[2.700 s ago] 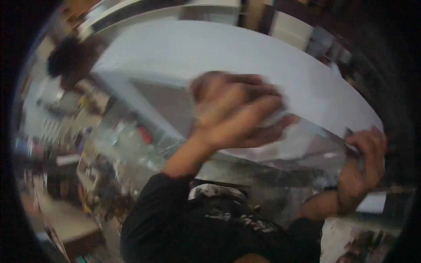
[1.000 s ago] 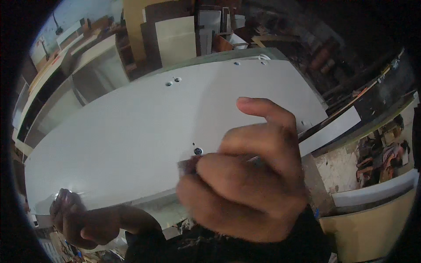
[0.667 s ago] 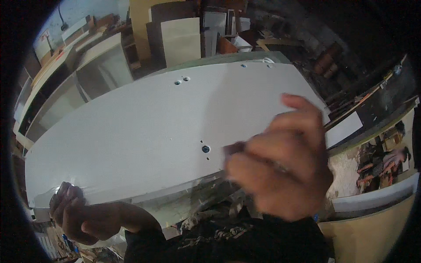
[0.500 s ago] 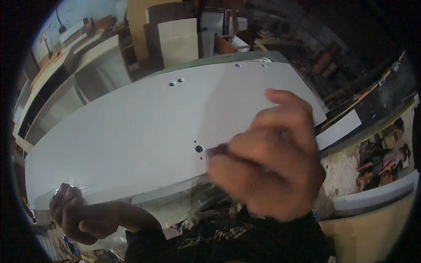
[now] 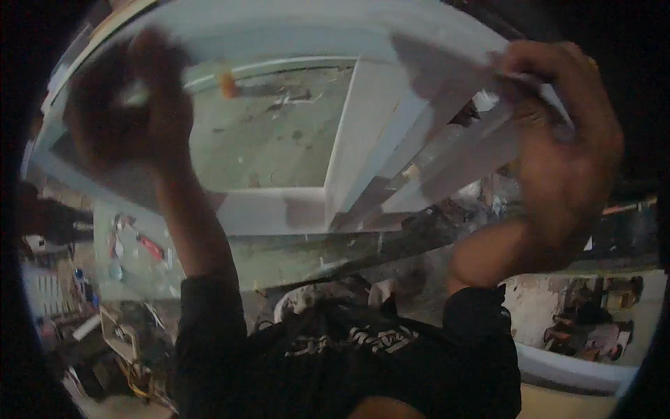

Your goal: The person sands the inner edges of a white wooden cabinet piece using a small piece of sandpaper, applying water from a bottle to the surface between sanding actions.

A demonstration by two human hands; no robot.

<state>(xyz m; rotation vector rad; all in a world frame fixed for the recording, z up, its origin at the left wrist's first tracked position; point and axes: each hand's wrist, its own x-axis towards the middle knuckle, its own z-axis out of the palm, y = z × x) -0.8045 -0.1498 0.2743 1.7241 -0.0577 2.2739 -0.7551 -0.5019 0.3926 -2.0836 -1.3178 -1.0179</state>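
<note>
A white cabinet carcass, tilted and blurred by motion, fills the upper middle. Through its opening shows the green tabletop, and a white divider panel runs beside that opening. At the carcass's right end, my right hand is closed with its fingers curled over the edge. My left hand is raised at the carcass's left side, dark and smeared, so its fingers cannot be made out.
On the green table near its front left lies a red-handled tool. A small orange object shows through the opening, blurred. Clutter surrounds a curved pale frame at the lower left. Boards stand at the lower right.
The white panel, flat before, has been tipped up, exposing an open framework and the table beneath. Both my hands have risen, the right one moving outward to the carcass's right end.
</note>
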